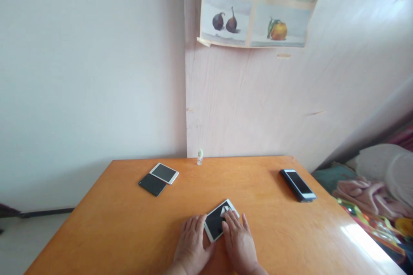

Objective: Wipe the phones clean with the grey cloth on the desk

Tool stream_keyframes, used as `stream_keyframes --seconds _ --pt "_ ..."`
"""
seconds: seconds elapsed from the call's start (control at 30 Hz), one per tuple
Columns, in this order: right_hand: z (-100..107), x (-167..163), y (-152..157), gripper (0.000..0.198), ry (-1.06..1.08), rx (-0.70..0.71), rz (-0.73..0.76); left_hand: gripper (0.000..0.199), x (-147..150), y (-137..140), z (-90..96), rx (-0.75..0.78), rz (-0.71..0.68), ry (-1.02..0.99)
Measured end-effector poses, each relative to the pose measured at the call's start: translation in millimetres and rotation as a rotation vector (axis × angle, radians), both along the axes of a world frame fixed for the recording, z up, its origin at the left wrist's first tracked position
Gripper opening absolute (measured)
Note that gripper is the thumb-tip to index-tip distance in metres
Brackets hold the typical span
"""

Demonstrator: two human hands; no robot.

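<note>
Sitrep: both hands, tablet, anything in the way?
Left hand at tablet's left edge. Right hand on white cloth atop it. Tablet face up, partly covered. Bottle not in the way, near table's far edge.

Fruit-picture poster (256,6) on pale wall (222,94); pink cloth (358,196) crumpled right of orange-brown table (112,223).

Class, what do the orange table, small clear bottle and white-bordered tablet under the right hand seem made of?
Orange table: probably varnished wood, from its warm colour and glossy glare. Small clear bottle: see-through, plastic or glass, unclear which. White-bordered tablet: likely a smooth glass front, being flat and dark.
</note>
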State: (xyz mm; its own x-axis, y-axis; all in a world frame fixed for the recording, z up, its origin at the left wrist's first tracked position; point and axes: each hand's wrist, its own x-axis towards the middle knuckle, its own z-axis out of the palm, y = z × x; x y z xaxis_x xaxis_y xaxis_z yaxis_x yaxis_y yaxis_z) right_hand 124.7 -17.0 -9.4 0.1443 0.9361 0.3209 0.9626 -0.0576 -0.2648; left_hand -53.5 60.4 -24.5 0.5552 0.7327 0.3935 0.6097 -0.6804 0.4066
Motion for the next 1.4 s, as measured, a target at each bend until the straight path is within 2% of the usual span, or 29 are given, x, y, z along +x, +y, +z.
stream_keyframes --seconds 0.03,0.17,0.2,0.23,0.37,0.4,0.47,0.57,0.63,0.7,0.83,1.03,1.13,1.27,1.33,1.4 --pt "-5 -6 0 0.037 -0.002 0.020 0.038 0.060 0 0 -0.2 -0.004 -0.003 0.005" --pt "-26 -26 -8 0.037 -0.017 0.135 0.340 0.052 -2 1 -3.3 -0.035 0.003 0.036" --pt "-26 -23 -9 0.037 -0.018 0.128 0.358 0.053 -2 1 -3.5 -0.040 0.002 0.039" --pt "-24 -18 -8 0.037 -0.014 0.099 0.327 0.054 -2 0 -3.2 -0.043 0.005 0.037" --pt "1 5 3 0.041 0.031 -0.080 0.001 0.065 1 -3 -0.2 -0.049 0.007 0.021" --pt "5 4 5 0.041 0.047 -0.106 -0.038 0.065 1 -3 0.0 -0.048 0.007 0.017" --pt "8 -9 6 0.040 0.077 -0.130 0.023 0.063 0 -3 -0.9 -0.043 -0.006 0.019" --pt "3 -34 2 0.037 0.122 -0.096 0.233 0.059 -2 -2 -2.9 -0.043 -0.018 0.034" --pt "2 -37 2 0.037 0.135 -0.079 0.292 0.059 -3 -2 -2.0 -0.043 -0.016 0.033" --pt "7 -26 8 0.038 0.135 -0.087 0.238 0.059 -1 -3 1.0 -0.035 -0.001 0.012" --pt "22 -9 22 0.040 0.136 -0.112 0.017 0.068 2 -4 5.4 -0.031 0.011 -0.022" --pt "17 -39 19 0.039 0.173 -0.105 0.257 0.060 2 -3 -1.3 -0.055 0.035 -0.031" --pt "17 -25 28 0.038 0.152 -0.102 0.209 0.068 1 -3 1.8 -0.051 0.022 -0.029" --pt "20 -5 45 0.039 0.102 -0.093 0.014 0.076 2 -3 6.8 -0.037 0.027 -0.021" --pt "17 -13 42 0.040 0.093 -0.077 0.066 0.072 1 -3 4.6 -0.029 0.018 -0.021" --pt "11 -27 30 0.042 0.081 -0.055 0.211 0.064 0 -2 -0.2 -0.023 0.010 -0.021"
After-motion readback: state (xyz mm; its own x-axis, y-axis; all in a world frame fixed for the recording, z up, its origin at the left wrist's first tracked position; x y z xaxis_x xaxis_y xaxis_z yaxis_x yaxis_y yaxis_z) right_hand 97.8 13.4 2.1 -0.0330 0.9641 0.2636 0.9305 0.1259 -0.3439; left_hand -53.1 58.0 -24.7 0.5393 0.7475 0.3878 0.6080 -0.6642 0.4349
